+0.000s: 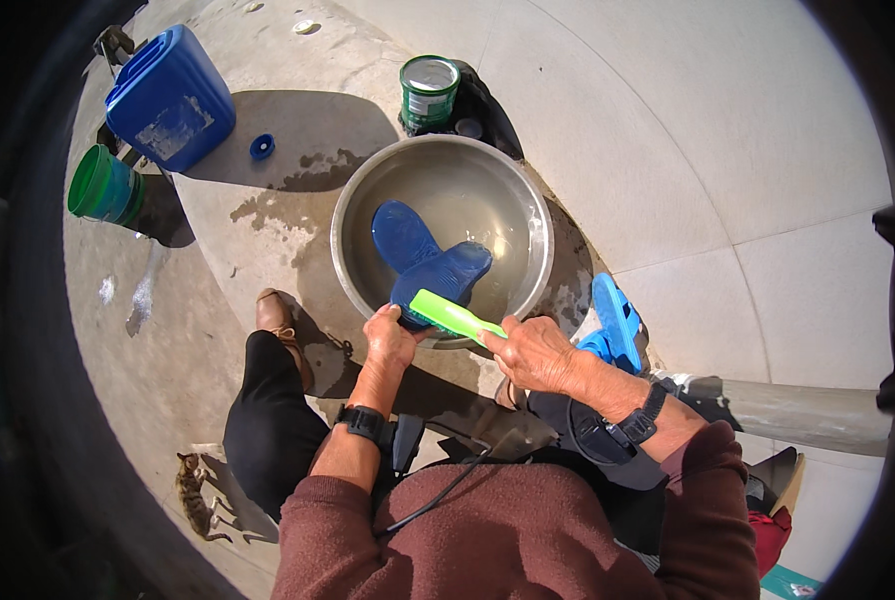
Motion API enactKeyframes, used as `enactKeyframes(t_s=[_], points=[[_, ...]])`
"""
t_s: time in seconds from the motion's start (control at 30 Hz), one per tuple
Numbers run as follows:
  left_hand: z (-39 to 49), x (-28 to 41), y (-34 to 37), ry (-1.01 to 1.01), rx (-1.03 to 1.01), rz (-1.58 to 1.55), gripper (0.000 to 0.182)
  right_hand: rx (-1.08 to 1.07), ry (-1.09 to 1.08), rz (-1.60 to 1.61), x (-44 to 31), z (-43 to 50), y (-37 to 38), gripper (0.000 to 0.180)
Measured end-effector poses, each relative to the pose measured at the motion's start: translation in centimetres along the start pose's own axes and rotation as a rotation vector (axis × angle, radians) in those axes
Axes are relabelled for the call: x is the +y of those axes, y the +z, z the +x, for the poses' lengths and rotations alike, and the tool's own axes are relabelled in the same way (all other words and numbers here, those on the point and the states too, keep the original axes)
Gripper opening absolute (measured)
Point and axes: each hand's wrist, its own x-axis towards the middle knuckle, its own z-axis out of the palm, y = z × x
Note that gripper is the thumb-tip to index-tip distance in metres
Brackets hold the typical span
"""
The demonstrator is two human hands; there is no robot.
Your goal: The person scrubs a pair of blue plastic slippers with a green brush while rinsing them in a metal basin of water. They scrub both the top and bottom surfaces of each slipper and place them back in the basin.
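Observation:
My left hand grips the near end of a dark blue slipper at the front rim of a round metal basin. A second dark blue slipper lies in the basin, partly beneath the first, in cloudy water. In my right hand is the handle of a bright green scrubbing brush. The brush's back faces up, and its bristles are mostly hidden against the near end of the held slipper.
Light blue sandals stand right of the basin. Behind it is a green can. At left are a blue jerrycan, its blue cap and a green bucket. A tabby cat is at lower left, near my leg.

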Motion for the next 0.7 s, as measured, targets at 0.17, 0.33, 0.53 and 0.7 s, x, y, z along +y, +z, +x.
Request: enactKeyframes(t_s=[0.17, 0.33, 0.53, 0.7], points=[[-0.3, -0.2, 0.2, -0.011, -0.04, 0.032, 0.028, -0.1, -0.011, -0.003, -0.4, -1.7, -1.3, 0.04], [-0.9, -0.3, 0.6, -0.029, 0.063, 0.153, 0.03, -0.078, -0.001, -0.03, -1.7, 0.4, -0.4, 0.035], [-0.2, -0.6, 0.4, -0.011, 0.011, 0.076, 0.028, -0.02, 0.109, 0.024, -1.5, 2.1, 0.4, 0.031], [0.1, -0.8, -0.1, -0.014, -0.02, 0.091, 0.028, -0.114, 0.024, -0.004, -0.7, -1.5, -1.2, 0.038]])
